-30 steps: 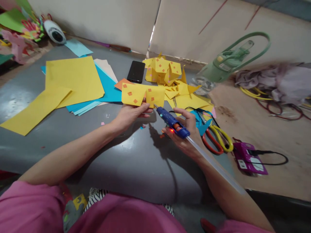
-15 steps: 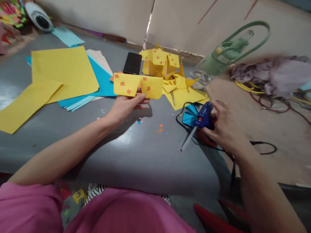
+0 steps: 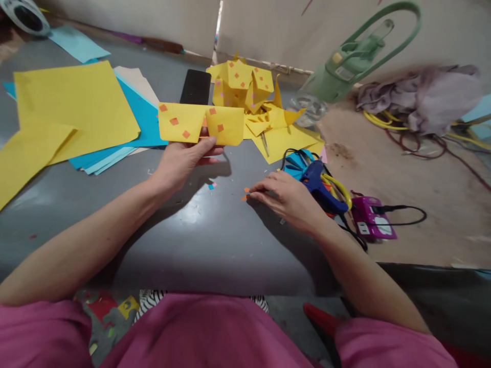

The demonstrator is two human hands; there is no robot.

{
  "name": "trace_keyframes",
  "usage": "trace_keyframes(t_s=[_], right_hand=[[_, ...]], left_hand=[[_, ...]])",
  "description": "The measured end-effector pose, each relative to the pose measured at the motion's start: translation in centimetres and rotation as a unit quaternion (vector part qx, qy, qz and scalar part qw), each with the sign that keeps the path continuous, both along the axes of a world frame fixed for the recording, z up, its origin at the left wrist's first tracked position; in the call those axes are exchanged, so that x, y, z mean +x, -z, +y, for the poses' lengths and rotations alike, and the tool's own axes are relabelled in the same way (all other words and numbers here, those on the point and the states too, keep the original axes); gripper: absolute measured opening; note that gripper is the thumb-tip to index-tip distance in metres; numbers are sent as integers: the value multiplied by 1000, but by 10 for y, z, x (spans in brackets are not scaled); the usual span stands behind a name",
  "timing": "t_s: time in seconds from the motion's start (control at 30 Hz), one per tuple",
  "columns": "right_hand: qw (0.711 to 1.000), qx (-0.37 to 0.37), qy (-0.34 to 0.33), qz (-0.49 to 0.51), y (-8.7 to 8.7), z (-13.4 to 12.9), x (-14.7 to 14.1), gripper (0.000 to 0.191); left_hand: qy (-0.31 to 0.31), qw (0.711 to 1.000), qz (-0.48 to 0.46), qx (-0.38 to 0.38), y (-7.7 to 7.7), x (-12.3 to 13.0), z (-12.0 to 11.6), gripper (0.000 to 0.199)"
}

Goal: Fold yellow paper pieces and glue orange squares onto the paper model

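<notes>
My left hand (image 3: 187,161) grips a folded yellow paper piece (image 3: 224,126) dotted with orange squares, thumb in front near its lower middle. Over the grey table, my right hand (image 3: 282,197) has its thumb and forefinger pinched beside small orange paper bits (image 3: 246,190). Whether a bit is between the fingertips is too small to tell. A blue glue gun (image 3: 320,188) lies just right of my right hand, next to a folded blue paper piece (image 3: 297,164).
Yellow and blue sheets (image 3: 76,112) cover the left side. Behind are a black phone (image 3: 195,87), dotted yellow paper shapes (image 3: 241,82) and a green bottle (image 3: 337,76). A purple box (image 3: 372,219) with a black cord stands at the right.
My right hand has let go of the glue gun and moved left to the orange bits. My left hand still holds the yellow piece. The view has shifted right.
</notes>
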State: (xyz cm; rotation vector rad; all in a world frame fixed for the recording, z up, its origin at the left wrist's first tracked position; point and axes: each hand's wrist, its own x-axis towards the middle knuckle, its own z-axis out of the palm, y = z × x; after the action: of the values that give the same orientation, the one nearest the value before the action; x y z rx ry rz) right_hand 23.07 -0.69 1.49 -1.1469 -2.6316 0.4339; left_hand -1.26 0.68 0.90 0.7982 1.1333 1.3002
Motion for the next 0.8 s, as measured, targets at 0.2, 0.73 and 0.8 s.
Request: trace_keyframes(t_s=[0.2,0.73,0.8], right_hand=[[997,-41,-40,-43,11,7,-8,11],[993,-90,64,-50,0,16,-8,11],[990,-109,63,-60,2,17,-12,10]], left_hand=[[1,1000,10,-4,3,0,1,15],[16,1000,0,15,4,0,1,4],[19,1000,10,11,4,-1,1,5]])
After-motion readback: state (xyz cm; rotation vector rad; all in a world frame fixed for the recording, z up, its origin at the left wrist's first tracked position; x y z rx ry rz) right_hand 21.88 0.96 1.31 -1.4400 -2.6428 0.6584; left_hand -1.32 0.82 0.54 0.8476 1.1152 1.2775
